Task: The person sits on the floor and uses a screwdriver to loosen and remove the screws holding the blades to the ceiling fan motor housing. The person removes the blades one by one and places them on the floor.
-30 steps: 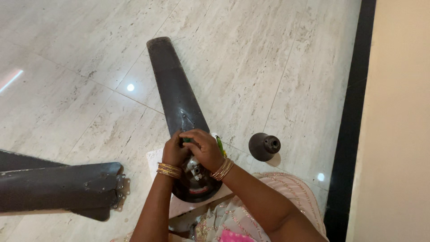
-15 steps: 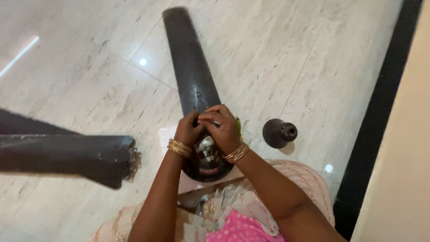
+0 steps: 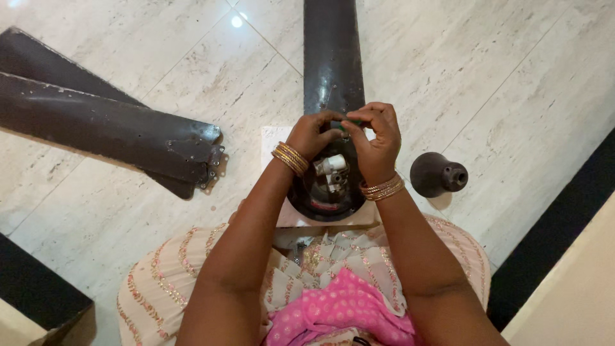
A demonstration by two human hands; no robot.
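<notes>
Hands meet over the far rim of a dark round fan motor (image 3: 323, 192), which sits on a pale sheet (image 3: 272, 138) on the marble floor (image 3: 480, 77), just beyond the person's knees. The left hand (image 3: 311, 133) has its fingers curled shut, pinching something small at the spot where the attached blade (image 3: 330, 57) joins the motor; the right hand (image 3: 377, 144) bends in from the other side, its fingertips pressed around a small green object (image 3: 343, 128) that is mostly hidden, so what it is cannot be told. The two hands touch at the fingertips. Gold bangles ring both wrists.

That blade runs straight away from the motor and passes out of the far edge of view. To the left, two loose blades (image 3: 109, 125) lie stacked at a slant, their bracket ends near the sheet's left edge but apart from it. A dark bell-shaped cover (image 3: 437, 173) lies on its side just right of the right wrist. Bare floor stretches on the far right up to a black border strip (image 3: 557, 237); near left, another dark band (image 3: 38, 288) closes the corner.
</notes>
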